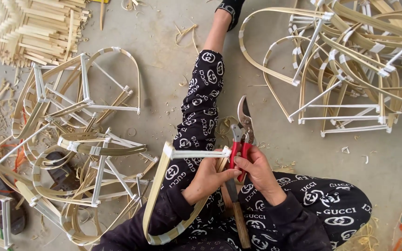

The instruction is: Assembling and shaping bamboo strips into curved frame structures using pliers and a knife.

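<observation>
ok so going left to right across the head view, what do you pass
pile of bent bamboo frames → bamboo frame in the lap → left hand → red-handled pruning shears → right hand → second heap of bamboo frames

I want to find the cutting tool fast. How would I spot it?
Look at the person's lap in the patterned trousers, low in the middle of the picture. The pruning shears are in the right hand, beside the left hand that holds a bent bamboo frame. They alone have red handles and a metal blade.
</observation>
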